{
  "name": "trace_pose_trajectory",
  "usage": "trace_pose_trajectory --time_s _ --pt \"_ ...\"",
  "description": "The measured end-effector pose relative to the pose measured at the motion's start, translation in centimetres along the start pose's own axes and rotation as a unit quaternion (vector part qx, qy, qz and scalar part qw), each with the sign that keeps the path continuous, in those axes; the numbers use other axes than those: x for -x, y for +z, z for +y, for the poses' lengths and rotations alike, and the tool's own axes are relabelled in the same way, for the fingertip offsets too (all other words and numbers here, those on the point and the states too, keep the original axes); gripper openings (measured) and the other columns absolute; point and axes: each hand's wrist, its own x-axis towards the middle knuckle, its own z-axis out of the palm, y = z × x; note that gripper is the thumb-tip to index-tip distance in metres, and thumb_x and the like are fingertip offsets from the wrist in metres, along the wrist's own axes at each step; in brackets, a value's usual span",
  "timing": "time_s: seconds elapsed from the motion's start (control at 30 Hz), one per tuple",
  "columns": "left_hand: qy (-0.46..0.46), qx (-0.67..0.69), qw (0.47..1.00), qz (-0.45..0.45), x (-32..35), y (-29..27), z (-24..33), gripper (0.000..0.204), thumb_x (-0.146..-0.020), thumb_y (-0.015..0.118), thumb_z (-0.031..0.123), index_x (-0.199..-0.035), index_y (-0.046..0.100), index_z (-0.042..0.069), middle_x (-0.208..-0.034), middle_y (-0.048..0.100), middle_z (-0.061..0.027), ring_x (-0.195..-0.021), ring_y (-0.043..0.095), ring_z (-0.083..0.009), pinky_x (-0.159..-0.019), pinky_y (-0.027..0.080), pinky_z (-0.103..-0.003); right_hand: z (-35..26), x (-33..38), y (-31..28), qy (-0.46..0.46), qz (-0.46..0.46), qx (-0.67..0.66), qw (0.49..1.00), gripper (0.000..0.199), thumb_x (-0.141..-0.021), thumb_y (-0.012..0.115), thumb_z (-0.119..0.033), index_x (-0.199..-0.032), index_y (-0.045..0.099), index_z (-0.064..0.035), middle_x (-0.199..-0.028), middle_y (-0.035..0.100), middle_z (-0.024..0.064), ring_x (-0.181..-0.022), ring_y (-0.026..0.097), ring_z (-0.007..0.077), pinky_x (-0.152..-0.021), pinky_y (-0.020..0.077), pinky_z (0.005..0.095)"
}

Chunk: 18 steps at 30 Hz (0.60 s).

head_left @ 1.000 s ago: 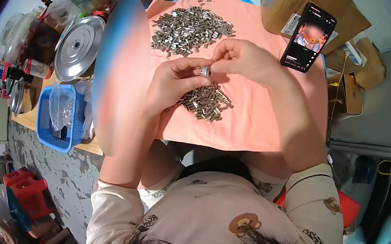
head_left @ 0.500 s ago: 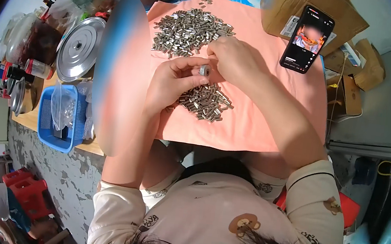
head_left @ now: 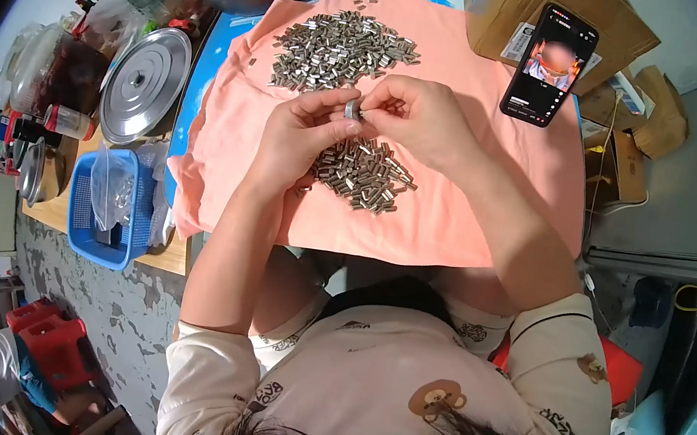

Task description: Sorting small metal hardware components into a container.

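Pinching: small metal piece is gripped between left hand and right hand | above pile of metal pieces on pink cloth | step judged: fitting parts together | next: steady alignment needed.

Both hands raised and meeting fingertip to fingertip.

Left hand up from the lower left, forearm bare and steeply angled, wrist bent slightly, thumb and forefinger pinched together toward the right. Right hand in from the lower right, forearm bare below a pale pushed-up sleeve, knuckles upward, fingers curled, tips pressed close against those of the left. Elbows spread wide, forearms converging in a narrow V.
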Motion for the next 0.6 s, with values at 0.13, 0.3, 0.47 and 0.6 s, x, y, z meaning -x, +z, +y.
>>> trace_pose_trajectory --time_s 0.13,0.3,0.47,0.6 --pt "0.002 -0.026 1.0 0.005 0.1 0.2 0.0 0.032 -0.075 0.06 -0.003 -0.105 0.052 -0.006 -0.09 0.061 -0.0093 -0.079 0.059 -0.0121 -0.072 0.048 -0.022 -1.5 0.6 0.2 -0.088 0.025 0.198 0.976 0.005 -0.076 0.057 -0.001 -0.078 0.058 0.0033 -0.074 0.059 0.005 -0.072 0.058 0.0095 -0.066 0.0498 0.0216" --pt "0.005 -0.022 1.0 0.002 0.1 -0.1 -0.3 0.03 -0.074 0.061 -0.003 -0.104 0.054 -0.006 -0.089 0.061 -0.0079 -0.078 0.058 -0.0107 -0.071 0.048 -0.021 -0.3 0.2 0.0 -0.033 -0.001 0.02 0.999 0.003 -0.075 0.058 -0.001 -0.075 0.056 0.0016 -0.069 0.057 0.002 -0.064 0.055 0.0083 -0.054 0.0459 0.0226" --pt "-0.002 -0.053 0.998 -0.014 0.1 0.4 0.1 0.032 -0.074 0.061 -0.003 -0.105 0.055 -0.004 -0.084 0.058 -0.003 -0.076 0.055 -0.0077 -0.069 0.046 -0.019 1.2 -0.6 -1.0 0.044 -0.06 -0.089 0.993 0.005 -0.076 0.059 -0.003 -0.079 0.057 -0.0009 -0.07 0.055 -0.001 -0.062 0.05 0.0053 -0.052 0.0408 0.0193" --pt "-0.013 -0.055 0.997 -0.053 0.5 0.7 0.1 0.032 -0.074 0.061 -0.004 -0.105 0.055 -0.004 -0.083 0.057 -0.0008 -0.076 0.055 -0.0072 -0.07 0.047 -0.019 1.1 -1.6 -2.8 0.067 -0.047 0.004 0.997 0.01 -0.077 0.06 -0.009 -0.082 0.058 -0.0009 -0.071 0.055 -0.0023 -0.061 0.046 0.0037 -0.054 0.0389 0.0171"
